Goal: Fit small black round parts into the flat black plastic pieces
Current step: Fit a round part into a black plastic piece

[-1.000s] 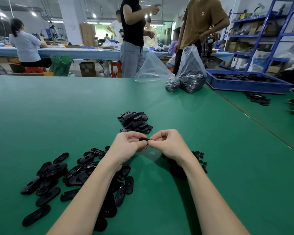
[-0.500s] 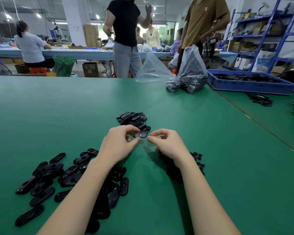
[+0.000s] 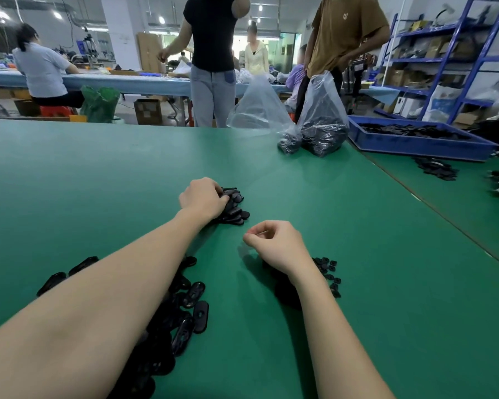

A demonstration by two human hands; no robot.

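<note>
Green mat [image 3: 98, 180] runs wide and bare to the left and ahead of the hands; its right border is a seam [image 3: 432, 208] slanting from the far bags toward the near right corner.

Left hand [image 3: 203, 198] reaches forward, palm down, onto the far pile of flat black plastic pieces [image 3: 235, 211]. Fingers curl over the pile's left side and touch pieces there; whether any one piece is actually gripped cannot be told.

Right hand [image 3: 274, 244] sits nearer, just off the mat, loosely curled, thumb and forefinger tips almost meeting. Nothing visible between them; too small to tell if a part is pinched.

Small black round parts [image 3: 327, 270] lie in a loose scatter just right of the right wrist, partly hidden by it.

Near-left heap of oval flat pieces [image 3: 196, 303] lies under and beside the left forearm, spreading toward the near edge.

Open green strip between the two forearms, and clear mat right of the round parts up to the seam.

Far right: two clear plastic bags [image 3: 320, 122] holding dark parts, and a blue tray [image 3: 415, 144] of black pieces beyond the seam. People stand past the far edge.
</note>
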